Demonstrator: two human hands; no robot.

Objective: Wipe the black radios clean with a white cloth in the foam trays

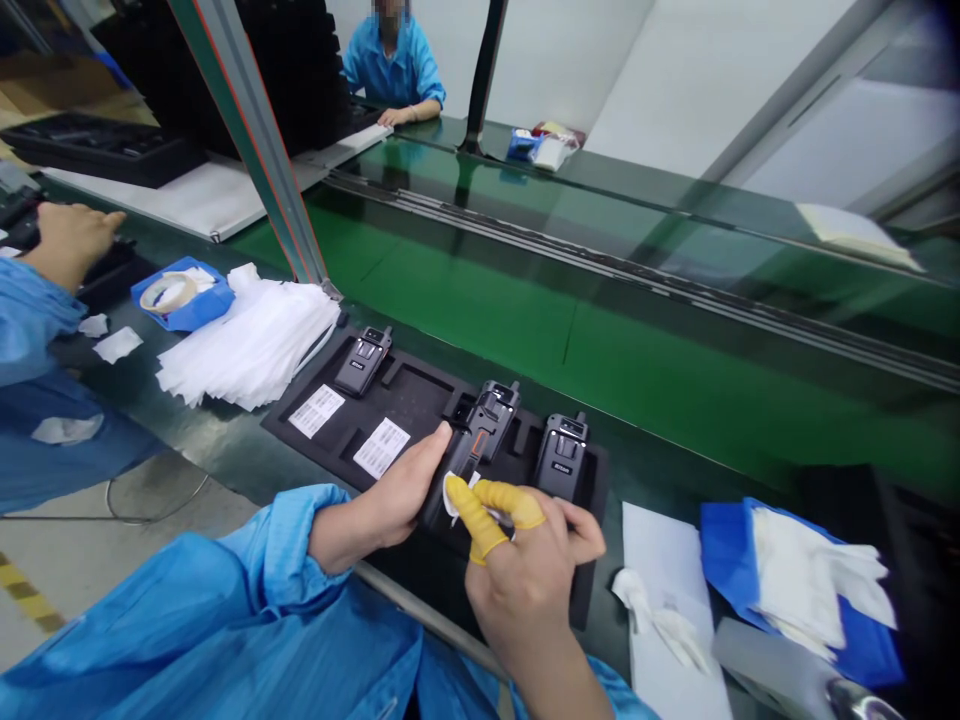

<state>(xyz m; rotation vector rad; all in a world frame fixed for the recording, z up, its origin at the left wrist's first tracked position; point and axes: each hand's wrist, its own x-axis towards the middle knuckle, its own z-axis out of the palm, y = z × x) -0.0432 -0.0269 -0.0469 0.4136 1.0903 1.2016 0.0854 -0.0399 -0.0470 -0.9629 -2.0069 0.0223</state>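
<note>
My left hand (401, 490) is closed around a black handheld radio (463, 455) with an orange mark on its side. My right hand (529, 565) wears yellow finger cots on the thumb and a finger. Between them it pinches a white wipe (450, 495), pressed against the held radio. Beneath both hands lies a black foam tray (416, 400). Three more radios rest in it: one at the left (364, 362), one just behind the held one (496, 412), one at the right (562, 458). Two white label sheets (381, 447) lie on the tray's left part.
Left of the tray are stacked white sheets (247, 335) and a blue box (184, 295) with tape. At right lie white paper (667, 600), crumpled wipes, a blue holder (862, 635) of wipes and a bottle (780, 665). A green conveyor (525, 300) runs behind. Two co-workers sit nearby.
</note>
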